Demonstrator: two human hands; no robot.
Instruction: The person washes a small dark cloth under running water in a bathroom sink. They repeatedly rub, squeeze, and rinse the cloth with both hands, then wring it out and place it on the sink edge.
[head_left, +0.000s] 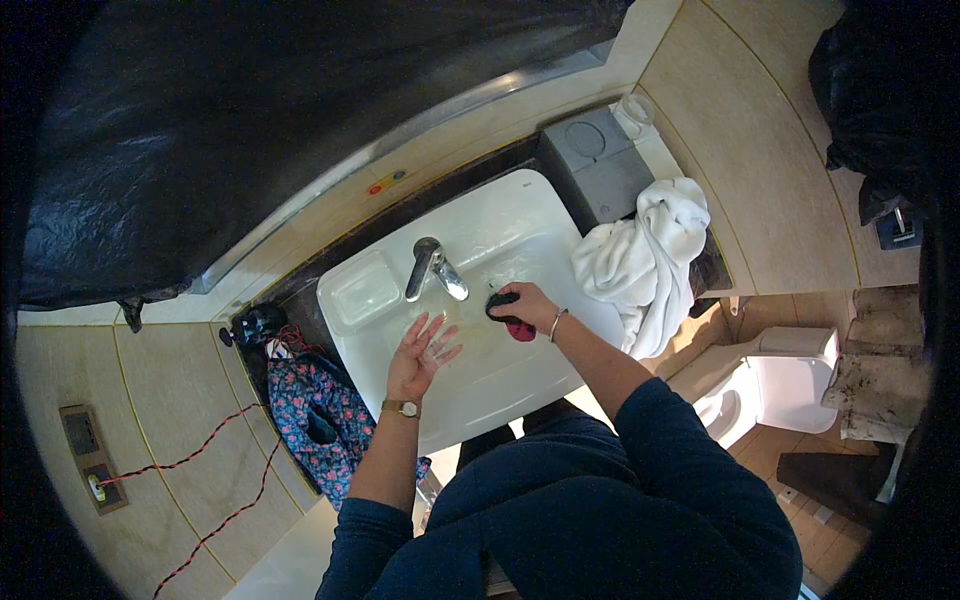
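My left hand (421, 356) is over the left part of a white washbasin (480, 390), palm up with the fingers spread and holding nothing. In my right hand (530, 304), over the basin's right half, is a crumpled black and dark pink cloth (520, 330); part of it is hidden by the fingers. A chrome mixer tap (435, 270) stands at the back of the basin, above and between the hands. Whether water runs from it I cannot tell. A pale rectangular dish or recess (363, 291) lies at the basin's back left corner.
A white towel (646, 262) lies bunched on the basin's right edge, beside a grey box (598, 161) and a clear jar (636, 109). Floral fabric (319, 420) and red and black twisted wires (217, 430) are at the left. A toilet (780, 379) stands at the right.
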